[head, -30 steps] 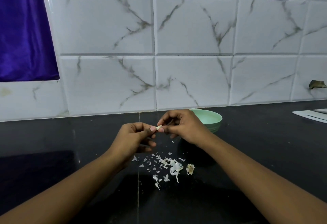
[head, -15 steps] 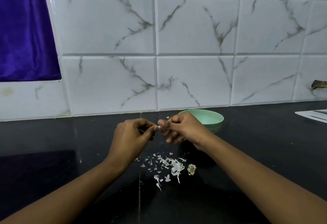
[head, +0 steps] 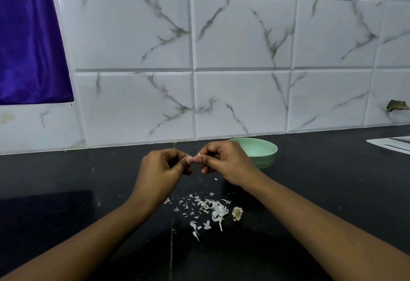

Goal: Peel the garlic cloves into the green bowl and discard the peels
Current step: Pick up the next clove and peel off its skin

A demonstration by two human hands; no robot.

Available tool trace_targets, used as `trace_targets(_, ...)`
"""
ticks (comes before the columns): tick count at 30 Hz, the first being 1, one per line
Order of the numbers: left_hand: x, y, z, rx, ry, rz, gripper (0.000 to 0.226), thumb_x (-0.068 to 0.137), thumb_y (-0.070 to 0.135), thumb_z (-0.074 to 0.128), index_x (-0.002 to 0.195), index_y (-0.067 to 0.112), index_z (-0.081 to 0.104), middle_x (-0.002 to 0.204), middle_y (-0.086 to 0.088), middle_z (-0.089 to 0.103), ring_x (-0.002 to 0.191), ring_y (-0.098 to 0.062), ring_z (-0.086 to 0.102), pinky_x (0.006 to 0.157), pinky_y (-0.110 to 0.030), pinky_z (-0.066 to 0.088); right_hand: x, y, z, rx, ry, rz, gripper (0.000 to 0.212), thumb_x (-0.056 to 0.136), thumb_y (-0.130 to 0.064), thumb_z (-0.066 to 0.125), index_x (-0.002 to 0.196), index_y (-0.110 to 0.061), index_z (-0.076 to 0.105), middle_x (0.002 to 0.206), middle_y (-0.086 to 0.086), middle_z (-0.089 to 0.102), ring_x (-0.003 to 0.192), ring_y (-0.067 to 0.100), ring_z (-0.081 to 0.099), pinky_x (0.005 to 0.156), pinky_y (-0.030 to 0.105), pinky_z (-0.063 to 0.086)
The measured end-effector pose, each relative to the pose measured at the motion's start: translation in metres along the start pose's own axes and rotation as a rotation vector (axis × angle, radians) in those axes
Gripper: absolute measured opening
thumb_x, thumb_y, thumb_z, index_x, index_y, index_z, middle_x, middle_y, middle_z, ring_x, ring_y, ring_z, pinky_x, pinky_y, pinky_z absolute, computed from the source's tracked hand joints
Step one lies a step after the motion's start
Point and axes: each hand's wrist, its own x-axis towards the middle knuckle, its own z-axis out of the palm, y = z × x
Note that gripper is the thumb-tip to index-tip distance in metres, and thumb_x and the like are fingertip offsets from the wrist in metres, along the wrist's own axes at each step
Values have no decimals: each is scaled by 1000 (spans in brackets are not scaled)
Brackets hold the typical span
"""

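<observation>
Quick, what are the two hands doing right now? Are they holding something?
Left hand: fingers curled, pinching a tiny garlic clove that is mostly hidden.
Right hand: pinching the same clove from the other side.

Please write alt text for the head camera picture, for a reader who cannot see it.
A person's left hand and right hand pinch a small garlic clove between them above a black counter. White peels lie scattered nearer the camera, and a green bowl stands behind the right hand.
</observation>
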Motion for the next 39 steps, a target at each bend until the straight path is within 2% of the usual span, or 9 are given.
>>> trace_targets(4,1,-1,0,-125,-48,-73,12,86,21,68,74,22,72,66,2,73,70,-17,71,72,-41,58,1,3,-3,-24,-18,-9,12,84,-12,69,86,0,68,72,2,66,64,13,64,70,36,58)
trace_targets(9,0,0,1,-251,-70,-163,15,87,17,65,73,16,70,67,-5,72,68,-19,72,66,-34,54,1,0,-8,-69,-115,26,5,91,-7,60,93,-8,64,74,-1,63,70,8,64,67,24,57)
trace_targets(14,0,1,3,-350,-95,-222,16,89,16,63,74,11,68,65,-6,69,64,-17,70,62,-30,50,2,-3,-15,-103,-108,14,24,87,-1,62,106,-15,64,90,-12,64,76,5,63,67,30,59)
trace_targets(20,0,2,4,-394,-108,-254,17,88,17,63,74,9,68,63,-4,68,63,-16,69,61,-28,49,3,2,-13,-250,42,-264,23,75,-14,77,98,-13,75,89,-6,68,77,5,65,74,21,51)
trace_targets(23,0,2,4,-425,-116,-284,18,89,16,63,72,11,67,60,-3,66,63,-16,69,61,-28,49,4,3,-13,-383,101,-370,20,75,-25,75,90,-12,77,83,-9,67,72,5,63,65,17,48)
trace_targets(26,0,2,4,-437,-127,-304,18,88,15,62,72,10,67,59,-4,65,62,-16,69,62,-29,49,3,1,-12,-641,134,-563,23,80,-35,64,83,-16,76,81,-6,68,68,11,63,55,26,49)
trace_targets(30,0,2,5,-444,-137,-326,20,89,14,62,71,10,67,58,-5,65,62,-17,69,63,-29,50,5,1,-13,-912,162,-802,18,85,-29,59,79,-19,73,79,-5,67,68,17,60,45,27,46)
trace_targets(34,-1,2,5,-461,-157,-337,18,90,15,61,75,7,67,59,-5,64,64,-18,70,63,-29,50,6,2,-13,-996,137,-856,8,82,-19,67,76,-15,70,74,-3,64,67,19,57,40,29,45)
trace_targets(39,0,4,5,-506,-146,-318,18,90,14,60,74,7,66,59,-3,64,64,-17,69,58,-25,52,4,-5,-14,-1018,158,-899,17,87,-22,58,77,-10,67,74,3,62,66,20,56,41,28,44)
